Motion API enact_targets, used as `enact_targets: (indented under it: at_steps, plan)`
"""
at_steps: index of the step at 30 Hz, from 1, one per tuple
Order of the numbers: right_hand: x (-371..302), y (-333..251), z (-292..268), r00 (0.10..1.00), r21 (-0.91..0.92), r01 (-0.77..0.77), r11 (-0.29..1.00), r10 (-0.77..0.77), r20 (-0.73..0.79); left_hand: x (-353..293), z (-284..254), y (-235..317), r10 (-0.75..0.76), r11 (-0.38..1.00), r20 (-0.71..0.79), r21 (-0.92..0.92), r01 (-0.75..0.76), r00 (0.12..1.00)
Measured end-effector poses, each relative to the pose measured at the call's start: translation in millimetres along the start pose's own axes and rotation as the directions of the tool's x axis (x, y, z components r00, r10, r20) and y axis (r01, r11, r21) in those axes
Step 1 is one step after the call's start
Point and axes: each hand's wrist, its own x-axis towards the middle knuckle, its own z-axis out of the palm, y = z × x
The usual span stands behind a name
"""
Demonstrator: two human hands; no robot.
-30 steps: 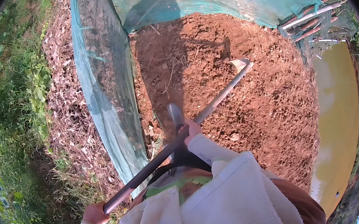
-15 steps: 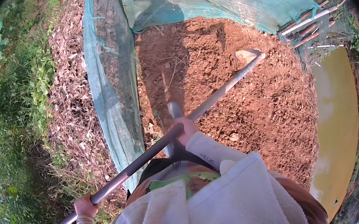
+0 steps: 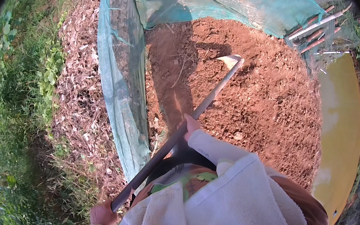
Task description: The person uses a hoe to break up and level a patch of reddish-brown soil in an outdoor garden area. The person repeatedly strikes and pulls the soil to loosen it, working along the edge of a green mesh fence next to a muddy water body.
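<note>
A long-handled hoe [image 3: 162, 151] slants across in front of me, from the lower left up to the right. My left hand [image 3: 103, 214] is wrapped round the handle near its butt end. Farther up, about the middle of the handle, my right hand [image 3: 191, 127] grips it too. The pale metal hoe blade [image 3: 230, 61] is at the far end, over the reddish-brown loose soil [image 3: 258, 116]; I cannot tell whether it touches the ground. A white towel [image 3: 241, 200] hangs down over my chest.
Green netting [image 3: 125, 83] borders the soil on the left, and more netting [image 3: 229, 1] lies across the far side. Dry leaves [image 3: 81, 102] and green plants [image 3: 16, 179] are farther left. Poles [image 3: 318, 23] lie at the far right, beside muddy yellowish water [image 3: 341, 114].
The hoe blade has moved leftward across the soil, and the handle now slants more steeply. Both hands have stayed on it, with my left hand shifting lower and to the right.
</note>
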Motion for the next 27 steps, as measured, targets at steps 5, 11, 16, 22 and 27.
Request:
enact_targets:
  at_steps: [5,11,16,22,27]
  plan:
    - [-47,33,-2,0.998,0.014,-0.05,0.999,0.05,-0.043,-38,7,-35,-0.079,0.995,0.01,0.066,0.078,0.997]
    - [-65,47,-10,0.922,-0.056,-0.378,0.924,0.37,-0.117,-64,51,-61,-0.248,0.969,-0.037,0.007,0.248,0.968]
    - [-58,-3,-8,0.981,-0.127,-0.193,0.973,0.192,-0.021,-54,87,-13,-0.201,0.962,0.023,-0.184,0.202,0.979]
    - [-30,-94,40,0.994,-0.245,-0.078,0.966,0.093,0.052,-1,134,48,-0.035,0.946,0.071,-0.318,0.056,0.997]
    - [33,-55,6,0.999,-0.317,-0.04,0.947,0.048,0.016,-18,89,59,-0.087,0.962,0.193,-0.239,0.133,0.977]
